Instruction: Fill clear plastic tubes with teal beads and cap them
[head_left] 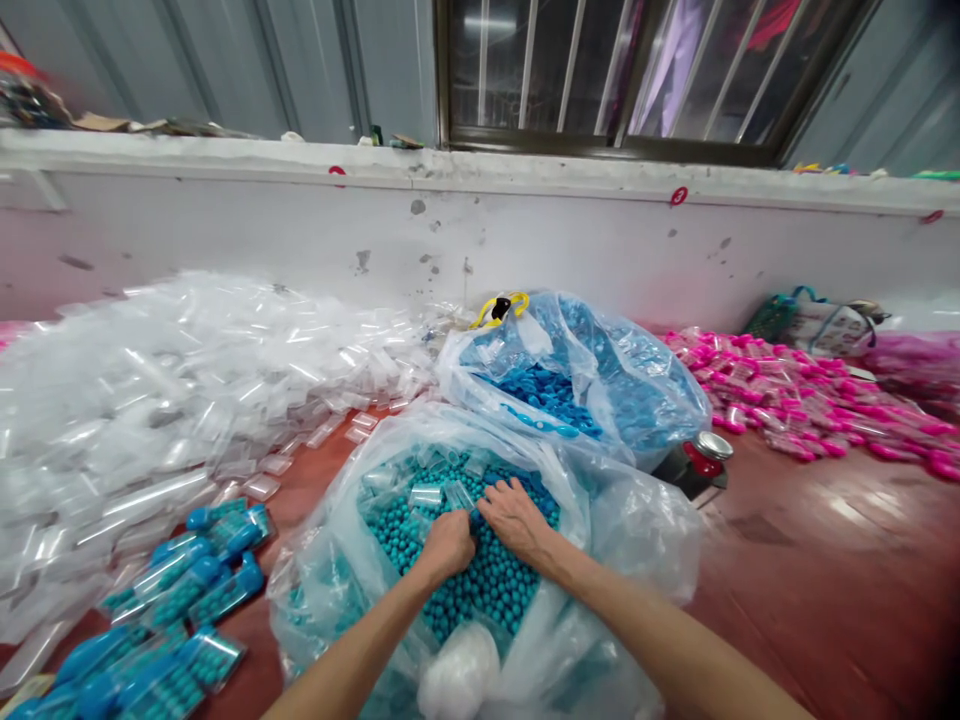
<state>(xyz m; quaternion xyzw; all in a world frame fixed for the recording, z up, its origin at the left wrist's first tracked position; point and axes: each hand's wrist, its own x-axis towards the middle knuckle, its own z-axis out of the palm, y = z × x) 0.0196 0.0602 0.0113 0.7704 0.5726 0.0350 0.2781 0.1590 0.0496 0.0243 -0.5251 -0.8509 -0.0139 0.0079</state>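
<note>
A clear plastic bag point(315, 520), opened wide, holds a mass of small teal beads point(480, 580). Over the beads, my left hand point(450, 545) is closed around a clear plastic tube point(459, 496), most of which the fingers hide. My right hand point(517, 518) meets it from the right, its fingers bent over a small blue cap point(475, 517) between the two hands; its thumb is hidden. Several blue caps lie on the beads beside the right fingertips. Another clear tube point(425, 497) rests on the beads left of my hands.
Filled blue-capped tubes point(180, 590) lie at left, before a large heap of clear tubes point(187, 380). Behind stands a bag of blue caps point(645, 370). A dark flask with a silver lid point(709, 450) and a pile of pink-capped tubes point(810, 395) are at right.
</note>
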